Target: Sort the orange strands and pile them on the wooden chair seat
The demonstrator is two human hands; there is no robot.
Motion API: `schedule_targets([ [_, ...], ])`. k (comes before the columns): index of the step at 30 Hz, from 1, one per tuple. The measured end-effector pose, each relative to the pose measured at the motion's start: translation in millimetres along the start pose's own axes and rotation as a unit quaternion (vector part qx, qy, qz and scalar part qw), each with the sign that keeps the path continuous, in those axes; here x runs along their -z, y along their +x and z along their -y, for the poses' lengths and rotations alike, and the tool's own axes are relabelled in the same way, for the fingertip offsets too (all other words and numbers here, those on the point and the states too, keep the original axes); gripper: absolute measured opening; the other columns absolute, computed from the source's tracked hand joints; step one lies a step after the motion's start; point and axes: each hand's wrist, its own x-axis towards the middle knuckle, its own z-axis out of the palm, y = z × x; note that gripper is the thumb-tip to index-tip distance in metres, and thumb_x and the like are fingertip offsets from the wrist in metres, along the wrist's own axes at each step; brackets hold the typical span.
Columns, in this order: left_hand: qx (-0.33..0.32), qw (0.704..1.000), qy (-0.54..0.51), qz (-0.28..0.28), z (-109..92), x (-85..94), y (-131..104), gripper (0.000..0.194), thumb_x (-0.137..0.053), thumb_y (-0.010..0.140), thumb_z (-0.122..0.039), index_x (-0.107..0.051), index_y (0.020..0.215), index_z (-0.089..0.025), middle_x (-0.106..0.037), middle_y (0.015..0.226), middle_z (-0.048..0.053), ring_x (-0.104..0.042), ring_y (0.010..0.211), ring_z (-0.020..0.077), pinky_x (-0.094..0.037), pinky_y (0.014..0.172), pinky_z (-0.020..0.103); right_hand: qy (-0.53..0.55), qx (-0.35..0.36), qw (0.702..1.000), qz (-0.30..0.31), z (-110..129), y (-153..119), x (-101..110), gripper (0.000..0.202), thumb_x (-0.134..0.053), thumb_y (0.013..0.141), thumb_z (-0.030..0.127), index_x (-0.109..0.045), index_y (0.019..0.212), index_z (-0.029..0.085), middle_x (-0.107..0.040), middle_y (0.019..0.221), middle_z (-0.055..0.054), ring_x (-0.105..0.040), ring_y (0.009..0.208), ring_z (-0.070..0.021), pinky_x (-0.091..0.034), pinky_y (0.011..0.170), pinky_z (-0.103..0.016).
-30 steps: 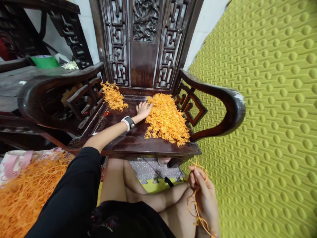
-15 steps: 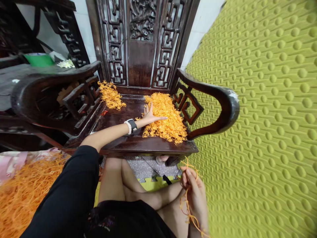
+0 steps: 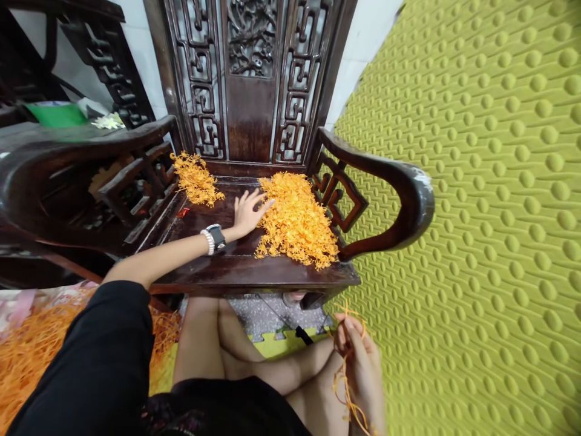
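Apparently, work is partway: from the left hand (image 3: 247, 213), its fingers spread, a big pile (image 3: 299, 227) lies at three o'clock, a small pile (image 3: 195, 178) at ten, seemingly done; loose strands (image 3: 39, 345) remain at eight. At five, the right hand (image 3: 363, 354) pinches strips (image 3: 347, 311).

pale wall (image 3: 356, 60) | dark carved wooden chair (image 3: 250, 118) | speckled grey floor (image 3: 258, 315) | yellow-green studded mat (image 3: 476, 212)

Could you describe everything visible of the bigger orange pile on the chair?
The larger bright-orange heap of small, curly, tangled pieces, seemingly string or thin plastic, lies loose on the right of the dark, glossy wooden seat, beside the curved wooden armrest. The left hand overlaps its left edge in view; whether they touch is unclear.
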Motion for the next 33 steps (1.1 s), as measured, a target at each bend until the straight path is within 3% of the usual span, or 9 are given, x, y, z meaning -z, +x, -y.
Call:
schedule_targets([
  [3, 0.116, 0.992, -0.050, 0.025, 8.7, -2.1, -5.2, 0.065, -0.032, 0.092, -0.057, -0.034, 0.146, -0.021, -0.022, 0.156, 0.005, -0.012, 0.146, 0.0250, -0.007, 0.118, 0.044, 0.010, -0.010, 1.000, 0.017, -4.4, -2.3, -7.0, 0.039, -0.072, 0.069, 0.052, -0.071, 0.085, 0.017, -0.042, 0.056, 0.004, -0.034, 0.052, -0.0088, -0.027, 0.049, -0.022],
  [8, 0.164, 0.977, -0.099, 0.094, -18.5, -28.8, -16.6, 0.070, -0.017, 0.093, -0.060, -0.025, 0.149, -0.019, -0.031, 0.153, 0.008, -0.028, 0.141, 0.0196, -0.027, 0.113, 0.032, 0.014, -0.004, 0.999, 0.033, -13.4, -10.2, -19.8, 0.037, -0.071, 0.070, 0.053, -0.068, 0.079, 0.018, -0.043, 0.058, 0.003, -0.035, 0.053, -0.0096, -0.028, 0.050, -0.023],
  [13, 0.186, 0.975, -0.106, 0.065, -54.7, -2.5, -36.4, 0.087, -0.031, 0.087, -0.068, -0.005, 0.152, -0.017, -0.002, 0.158, 0.013, 0.000, 0.146, 0.0273, -0.006, 0.118, 0.046, -0.051, 0.054, 0.995, 0.068, -14.4, -21.7, -28.5, 0.031, -0.064, 0.078, 0.049, -0.062, 0.073, 0.018, -0.045, 0.060, 0.002, -0.037, 0.056, -0.0120, -0.030, 0.054, -0.025],
  [16, 0.040, 0.968, -0.177, 0.174, -52.7, 35.5, -90.7, 0.083, -0.048, 0.083, -0.064, -0.018, 0.150, -0.025, -0.016, 0.158, 0.009, -0.003, 0.146, 0.0276, -0.004, 0.117, 0.048, -0.073, 0.139, 0.987, 0.032, -7.2, -32.0, -45.1, 0.027, -0.060, 0.083, 0.045, -0.060, 0.078, 0.019, -0.047, 0.065, 0.002, -0.041, 0.060, -0.0135, -0.034, 0.058, -0.026],
  [19, -0.051, 0.875, -0.303, 0.373, -35.8, 56.6, -182.2, 0.095, -0.058, 0.078, -0.062, -0.015, 0.151, -0.020, -0.031, 0.152, 0.017, -0.031, 0.140, 0.0295, -0.027, 0.112, 0.047, -0.050, 0.219, 0.974, 0.004, -5.0, -46.1, -77.4, 0.023, -0.050, 0.090, 0.043, -0.056, 0.087, 0.020, -0.051, 0.067, 0.002, -0.048, 0.064, -0.0147, -0.039, 0.066, -0.028],
  [21, -0.071, 0.839, -0.349, 0.411, -23.6, 54.8, -244.4, 0.108, -0.070, 0.070, -0.058, -0.008, 0.152, -0.020, -0.026, 0.154, 0.017, -0.034, 0.138, 0.0301, -0.032, 0.110, 0.044, -0.017, 0.228, 0.973, 0.034, -10.5, -57.5, -103.3, 0.023, -0.046, 0.092, 0.043, -0.054, 0.089, 0.021, -0.054, 0.068, 0.001, -0.052, 0.066, -0.0151, -0.041, 0.071, -0.030],
  [24, -0.024, 0.859, -0.383, 0.339, -7.4, 44.9, -309.7, 0.101, -0.070, 0.072, -0.054, -0.018, 0.150, -0.017, -0.033, 0.151, 0.016, -0.041, 0.132, 0.0301, -0.037, 0.107, 0.041, 0.009, 0.130, 0.968, 0.215, -24.9, -73.6, -134.9, 0.024, -0.048, 0.091, 0.045, -0.055, 0.088, 0.022, -0.057, 0.068, 0.001, -0.054, 0.065, -0.0147, -0.043, 0.069, -0.029],
  [27, 0.067, 0.914, -0.352, 0.190, 14.4, 57.5, -341.2, 0.068, -0.058, 0.082, -0.052, -0.044, 0.138, -0.017, -0.046, 0.143, 0.011, -0.046, 0.128, 0.0269, -0.036, 0.108, 0.039, -0.002, 0.010, 0.909, 0.417, -35.6, -82.9, -150.3, 0.027, -0.053, 0.088, 0.047, -0.060, 0.081, 0.021, -0.062, 0.071, -0.001, -0.057, 0.065, -0.0150, -0.046, 0.068, -0.029],
  [33, 0.238, 0.953, -0.146, -0.120, 87.6, 164.7, -401.3, 0.038, -0.045, 0.086, -0.052, -0.068, 0.091, -0.021, -0.070, 0.103, 0.005, -0.061, 0.103, 0.0241, -0.046, 0.098, 0.038, -0.046, -0.022, 0.781, 0.622, -47.5, -103.1, -193.2, 0.023, -0.064, 0.079, 0.044, -0.068, 0.082, 0.022, -0.070, 0.101, -0.006, -0.062, 0.101, -0.0218, -0.045, 0.094, -0.037],
])
